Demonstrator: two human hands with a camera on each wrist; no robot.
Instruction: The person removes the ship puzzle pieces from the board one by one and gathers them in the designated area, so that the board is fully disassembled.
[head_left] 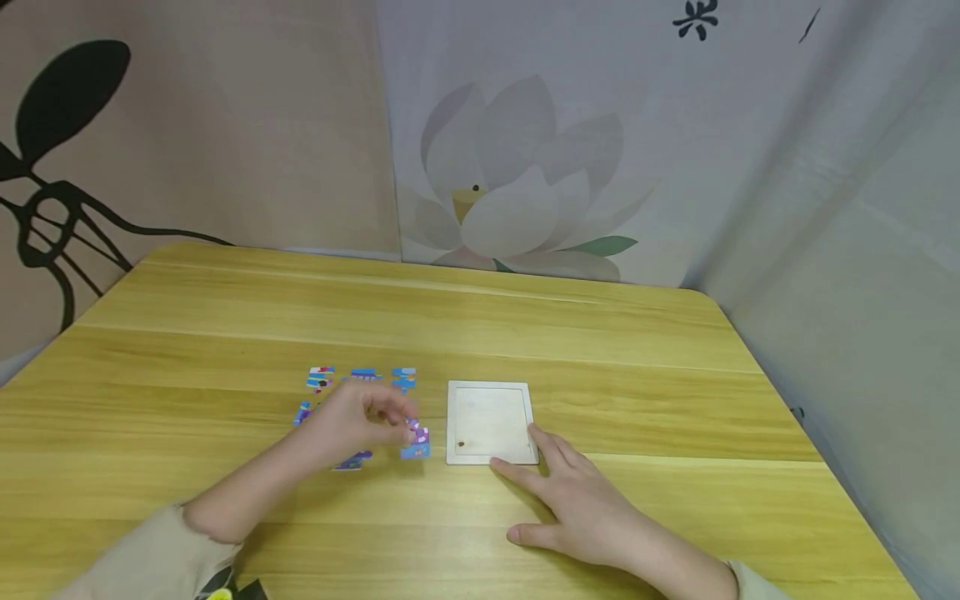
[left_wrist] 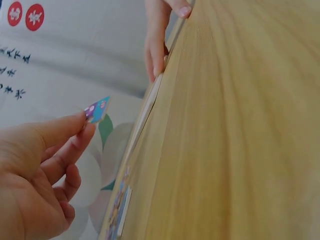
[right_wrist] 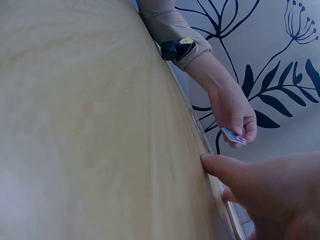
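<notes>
My left hand [head_left: 360, 421] pinches a small blue and purple puzzle piece [left_wrist: 98, 110] between thumb and fingertips, raised above the table in both wrist views. Under and around that hand lie several other puzzle pieces [head_left: 364, 374], some hidden by the hand and forearm. To their right sits a flat, pale square puzzle tray [head_left: 491, 421] with a thin raised border and a small dark spot near its lower left corner. My right hand [head_left: 577, 504] is spread out, its fingertips at the tray's right and lower edges.
The wooden table [head_left: 637, 375] has rounded far corners. Behind it hangs a pale curtain [head_left: 300, 125] printed with flowers and leaves. A dark device with a yellow mark [right_wrist: 177, 48] is strapped at the left sleeve.
</notes>
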